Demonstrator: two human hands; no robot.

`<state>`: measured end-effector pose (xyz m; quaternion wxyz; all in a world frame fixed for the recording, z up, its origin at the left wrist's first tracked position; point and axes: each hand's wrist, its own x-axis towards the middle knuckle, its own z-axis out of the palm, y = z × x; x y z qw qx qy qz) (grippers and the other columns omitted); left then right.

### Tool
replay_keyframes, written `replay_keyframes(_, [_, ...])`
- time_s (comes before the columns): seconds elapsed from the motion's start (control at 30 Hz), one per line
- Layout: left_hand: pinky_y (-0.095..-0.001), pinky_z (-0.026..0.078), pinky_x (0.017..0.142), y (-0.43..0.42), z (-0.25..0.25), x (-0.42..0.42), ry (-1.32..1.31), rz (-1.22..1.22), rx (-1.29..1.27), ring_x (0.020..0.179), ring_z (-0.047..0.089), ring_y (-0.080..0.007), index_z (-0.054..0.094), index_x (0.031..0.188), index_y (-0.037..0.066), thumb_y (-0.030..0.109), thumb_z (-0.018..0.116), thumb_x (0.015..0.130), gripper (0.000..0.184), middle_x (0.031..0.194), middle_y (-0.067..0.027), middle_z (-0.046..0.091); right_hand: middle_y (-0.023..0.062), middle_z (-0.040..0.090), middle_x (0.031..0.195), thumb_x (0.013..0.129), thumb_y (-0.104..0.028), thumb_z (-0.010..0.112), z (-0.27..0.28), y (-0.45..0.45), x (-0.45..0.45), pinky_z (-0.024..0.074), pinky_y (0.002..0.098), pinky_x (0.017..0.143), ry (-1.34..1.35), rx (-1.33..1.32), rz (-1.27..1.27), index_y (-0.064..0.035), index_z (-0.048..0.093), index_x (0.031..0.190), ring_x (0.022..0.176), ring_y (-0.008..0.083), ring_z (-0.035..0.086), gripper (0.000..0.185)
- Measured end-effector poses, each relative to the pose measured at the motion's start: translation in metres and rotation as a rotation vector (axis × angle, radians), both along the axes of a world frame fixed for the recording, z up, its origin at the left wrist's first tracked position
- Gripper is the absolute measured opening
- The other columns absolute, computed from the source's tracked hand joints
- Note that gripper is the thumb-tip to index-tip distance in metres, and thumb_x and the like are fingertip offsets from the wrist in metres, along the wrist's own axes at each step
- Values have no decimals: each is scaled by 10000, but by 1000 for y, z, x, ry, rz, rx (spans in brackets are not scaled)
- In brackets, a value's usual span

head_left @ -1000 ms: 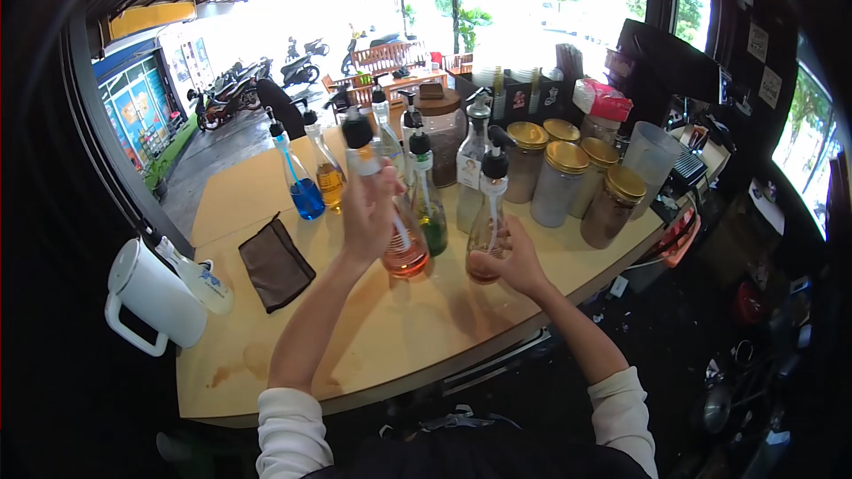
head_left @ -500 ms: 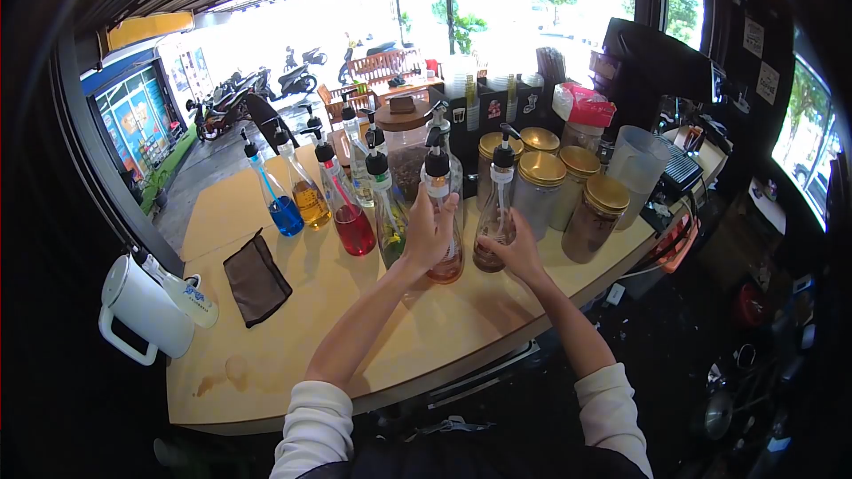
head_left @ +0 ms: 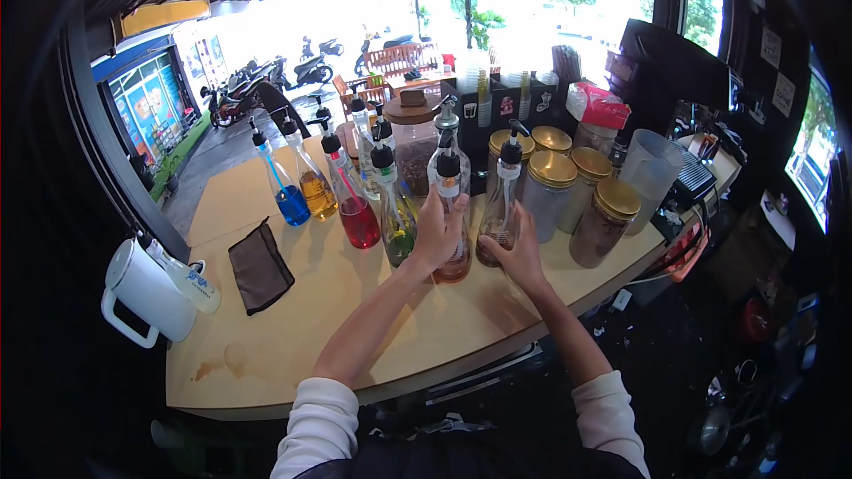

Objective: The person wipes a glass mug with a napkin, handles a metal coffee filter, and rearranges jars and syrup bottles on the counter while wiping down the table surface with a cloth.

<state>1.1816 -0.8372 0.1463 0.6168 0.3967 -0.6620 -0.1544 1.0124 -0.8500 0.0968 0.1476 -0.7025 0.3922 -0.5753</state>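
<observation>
My left hand (head_left: pixel 438 235) is wrapped around a clear pump bottle (head_left: pixel 455 273) with amber-brown liquid at its base and a black pump top. Just right of it, my right hand (head_left: pixel 521 253) grips a second pump bottle (head_left: pixel 495 232), which holds dark brown liquid. Both bottles stand upright on the wooden counter (head_left: pixel 373 337). Close to my left hand is a pump bottle with green liquid (head_left: pixel 401 244). Farther left stand pump bottles with red (head_left: pixel 359 226), yellow (head_left: pixel 318 197) and blue (head_left: pixel 291 204) liquid.
Several gold-lidded jars (head_left: pixel 605 226) stand right of the bottles, beside a translucent pitcher (head_left: pixel 650 179). A brown cloth (head_left: pixel 261 268) lies on the left, near a white kettle (head_left: pixel 146 288). Behind the bottles are a wood-lidded jar (head_left: pixel 415 146) and a black cup organizer (head_left: pixel 510 105).
The head view has shifted slightly, so the background sits a little farther right. Both hands stay on the same two bottles, with little visible movement.
</observation>
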Motion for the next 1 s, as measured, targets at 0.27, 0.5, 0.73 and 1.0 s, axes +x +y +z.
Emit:
replay_keyframes(0.27, [-351,447,898,8,-7,18,-127,-47,56,1025,574,-208,436,1190,-3,241,545,924,377,1103,-144,543,124,529,900,750,-5,660,16,57,29,413,325,687,-66,-276,61,-10,515,977,786,222,518,270])
replay_keyframes(0.5, [-355,445,928,113,6,116,-157,60,96,1099,562,-231,443,1266,6,128,555,888,412,1209,-149,548,91,545,752,731,-17,656,26,96,108,451,344,596,279,-361,561,-49,543,845,673,270,566,163])
replay_keyframes(0.73, [-339,430,893,201,-5,251,-130,524,-33,1030,554,-238,500,1145,5,55,591,832,330,1064,-125,571,133,558,1115,810,-161,627,10,92,280,441,403,841,425,-135,773,-50,542,1077,1031,321,547,301])
replay_keyframes(1.0, [-420,262,1048,239,-10,389,-80,986,-149,1267,329,-286,292,1337,-3,100,636,814,634,1344,-162,342,135,218,1503,913,-480,416,-43,64,500,121,579,1095,854,154,562,-83,291,1422,1393,322,179,657])
